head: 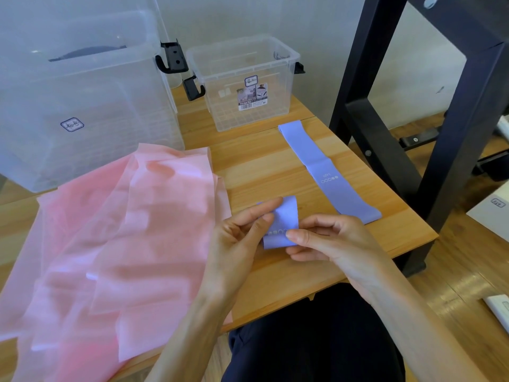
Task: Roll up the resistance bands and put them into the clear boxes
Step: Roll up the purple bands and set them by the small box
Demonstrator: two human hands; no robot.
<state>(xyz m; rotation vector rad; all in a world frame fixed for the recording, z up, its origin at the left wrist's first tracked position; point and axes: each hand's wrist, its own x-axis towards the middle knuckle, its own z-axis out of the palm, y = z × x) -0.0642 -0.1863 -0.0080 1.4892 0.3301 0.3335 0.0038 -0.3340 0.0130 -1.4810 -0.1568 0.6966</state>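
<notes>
two purple bands (327,172), two clear boxes (243,84)

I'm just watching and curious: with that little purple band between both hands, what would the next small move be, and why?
Probably another turn of the roll. The left hand and right hand both pinch the folded purple band, and a flap of it sticks up loose, so it isn't yet compact enough for the small clear box. A second purple band lies flat on the table, unrolled.

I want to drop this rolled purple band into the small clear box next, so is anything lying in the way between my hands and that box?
Nothing visible blocks it. The band in both hands sits near the table's front edge, and only bare table lies between it and the small clear box, which is open on top. The flat purple band lies off to the right, the pink sheets to the left.
</notes>
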